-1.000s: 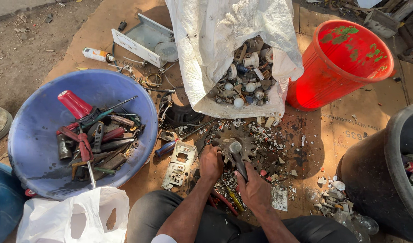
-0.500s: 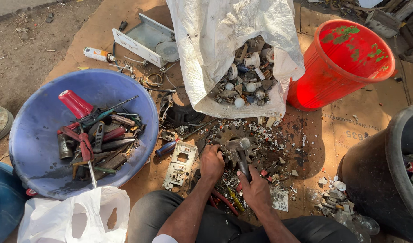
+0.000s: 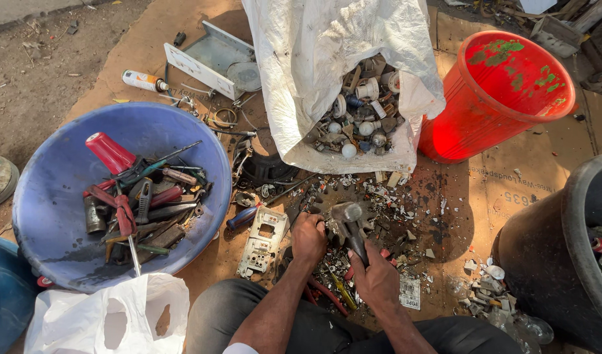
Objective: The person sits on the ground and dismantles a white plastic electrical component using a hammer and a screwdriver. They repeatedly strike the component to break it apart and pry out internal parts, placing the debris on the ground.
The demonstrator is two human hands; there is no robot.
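Left of the fingers sat the blue basin [image 3: 52, 196] of old tools; beyond them the white sack [image 3: 327, 59] spilled lamp parts, with the red bucket [image 3: 504, 92] past it to the right. The right hand [image 3: 378, 278] had closed round the handle of the hammer [image 3: 349, 223], whose head had dropped since a second before. The left hand [image 3: 309, 237] seemed pinched on a small piece, hard to make out, against the toothed metal disc [image 3: 340, 196].

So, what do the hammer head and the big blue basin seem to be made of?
The hammer in the right hand: head looks like bare steel, grey with a dull shine. The blue basin: probably plastic, with a smooth moulded rim and a scuffed, dusty matte surface.
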